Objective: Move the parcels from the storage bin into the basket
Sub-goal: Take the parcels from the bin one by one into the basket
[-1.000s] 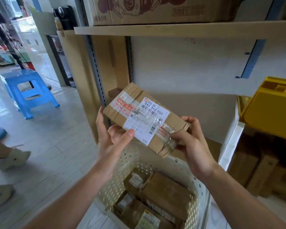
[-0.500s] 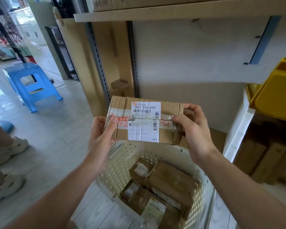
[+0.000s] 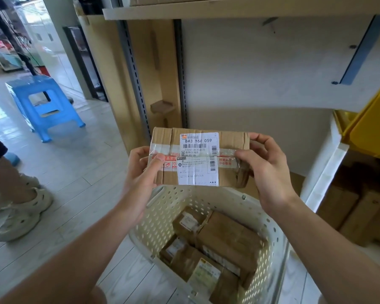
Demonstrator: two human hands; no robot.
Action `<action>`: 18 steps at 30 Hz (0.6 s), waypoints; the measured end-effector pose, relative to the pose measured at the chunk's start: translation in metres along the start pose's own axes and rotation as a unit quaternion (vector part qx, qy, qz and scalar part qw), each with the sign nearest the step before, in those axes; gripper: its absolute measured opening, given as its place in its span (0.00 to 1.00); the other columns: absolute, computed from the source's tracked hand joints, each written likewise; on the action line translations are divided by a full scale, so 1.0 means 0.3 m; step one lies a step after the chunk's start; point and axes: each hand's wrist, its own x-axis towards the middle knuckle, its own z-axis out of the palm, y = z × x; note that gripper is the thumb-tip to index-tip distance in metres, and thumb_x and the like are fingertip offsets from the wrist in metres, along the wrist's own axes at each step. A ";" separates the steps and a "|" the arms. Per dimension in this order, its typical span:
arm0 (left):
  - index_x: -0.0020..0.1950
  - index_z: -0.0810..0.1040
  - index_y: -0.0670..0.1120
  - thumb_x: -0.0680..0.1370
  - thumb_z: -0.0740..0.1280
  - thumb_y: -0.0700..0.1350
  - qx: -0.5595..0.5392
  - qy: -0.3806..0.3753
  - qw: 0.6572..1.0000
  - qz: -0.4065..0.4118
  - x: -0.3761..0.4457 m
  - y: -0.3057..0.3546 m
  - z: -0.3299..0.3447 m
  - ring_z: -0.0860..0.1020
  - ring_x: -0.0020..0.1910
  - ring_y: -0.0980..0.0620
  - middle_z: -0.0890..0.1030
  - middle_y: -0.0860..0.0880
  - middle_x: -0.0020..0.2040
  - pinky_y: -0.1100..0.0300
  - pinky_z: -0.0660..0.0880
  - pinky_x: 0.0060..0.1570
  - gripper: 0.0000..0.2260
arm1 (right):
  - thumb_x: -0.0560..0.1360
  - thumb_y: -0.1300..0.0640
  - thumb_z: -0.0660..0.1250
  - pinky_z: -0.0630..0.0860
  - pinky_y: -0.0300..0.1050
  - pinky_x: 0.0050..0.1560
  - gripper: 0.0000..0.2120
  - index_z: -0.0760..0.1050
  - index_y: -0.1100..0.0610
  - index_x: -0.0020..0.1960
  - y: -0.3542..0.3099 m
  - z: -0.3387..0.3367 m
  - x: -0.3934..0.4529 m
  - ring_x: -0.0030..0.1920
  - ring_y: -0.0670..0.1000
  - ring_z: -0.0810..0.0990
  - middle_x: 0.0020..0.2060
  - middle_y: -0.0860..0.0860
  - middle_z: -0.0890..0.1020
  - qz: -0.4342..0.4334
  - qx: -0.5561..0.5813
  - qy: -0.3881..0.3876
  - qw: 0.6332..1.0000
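Straight below the parcel (image 3: 199,157) I see the basket (image 3: 270,218) mouth open, though cardboard parcels already in the basket (image 3: 217,244) cover its floor — room only on top of them. A shelf board (image 3: 228,8) caps the space above; the yellow bin (image 3: 373,123) crowds my right, a blue stool (image 3: 45,104) stands well left.

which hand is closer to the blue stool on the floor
Left. The left hand grips the parcel's end on the side toward the blue stool; the right hand grips the opposite end, farther away.
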 end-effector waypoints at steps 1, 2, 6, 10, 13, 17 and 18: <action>0.63 0.70 0.46 0.82 0.64 0.46 0.002 0.000 1.000 -0.001 0.002 -0.002 -0.002 0.86 0.51 0.50 0.86 0.46 0.52 0.52 0.84 0.48 0.11 | 0.78 0.62 0.71 0.81 0.47 0.51 0.12 0.77 0.52 0.59 0.001 -0.002 0.002 0.59 0.54 0.83 0.56 0.51 0.85 -0.002 0.000 0.000 1.000; 0.63 0.70 0.47 0.82 0.65 0.46 0.003 -0.001 1.000 -0.002 0.004 -0.005 -0.004 0.86 0.51 0.50 0.85 0.45 0.53 0.51 0.83 0.49 0.11 | 0.78 0.63 0.71 0.81 0.46 0.51 0.12 0.77 0.52 0.59 0.001 -0.005 0.004 0.59 0.53 0.83 0.56 0.51 0.85 -0.005 0.000 0.000 1.000; 0.61 0.71 0.51 0.82 0.64 0.46 0.010 -0.001 1.000 -0.001 0.004 -0.011 -0.006 0.85 0.50 0.51 0.84 0.45 0.54 0.55 0.83 0.47 0.08 | 0.78 0.63 0.70 0.81 0.44 0.52 0.12 0.77 0.53 0.60 0.005 -0.012 0.006 0.59 0.52 0.83 0.56 0.51 0.85 -0.011 -0.007 -0.008 1.000; 0.62 0.71 0.52 0.83 0.64 0.47 0.033 -0.004 0.999 0.005 -0.005 -0.008 -0.013 0.85 0.50 0.53 0.84 0.46 0.54 0.60 0.82 0.44 0.08 | 0.78 0.62 0.70 0.82 0.47 0.56 0.12 0.76 0.53 0.60 0.013 -0.022 0.000 0.58 0.51 0.84 0.56 0.50 0.85 -0.002 -0.023 -0.017 1.000; 0.64 0.70 0.51 0.83 0.63 0.46 0.073 -0.009 0.997 -0.008 -0.010 -0.012 -0.019 0.85 0.46 0.57 0.83 0.46 0.54 0.63 0.82 0.41 0.10 | 0.79 0.60 0.71 0.82 0.51 0.60 0.13 0.74 0.53 0.62 0.040 -0.024 -0.021 0.58 0.49 0.84 0.55 0.49 0.84 0.028 -0.073 -0.025 0.997; 0.64 0.72 0.50 0.84 0.62 0.45 0.100 -0.021 0.994 -0.048 -0.014 -0.026 -0.029 0.84 0.41 0.63 0.84 0.49 0.50 0.67 0.79 0.36 0.09 | 0.78 0.57 0.72 0.82 0.53 0.60 0.14 0.73 0.52 0.62 0.089 -0.020 -0.051 0.58 0.49 0.83 0.56 0.49 0.83 0.051 -0.141 -0.020 0.989; 0.64 0.73 0.49 0.84 0.62 0.45 0.110 -0.028 0.992 -0.062 -0.012 -0.036 -0.034 0.84 0.41 0.62 0.84 0.49 0.50 0.66 0.80 0.37 0.09 | 0.78 0.56 0.72 0.82 0.52 0.59 0.15 0.72 0.52 0.62 0.101 -0.019 -0.060 0.57 0.48 0.83 0.56 0.48 0.83 0.058 -0.160 -0.017 0.985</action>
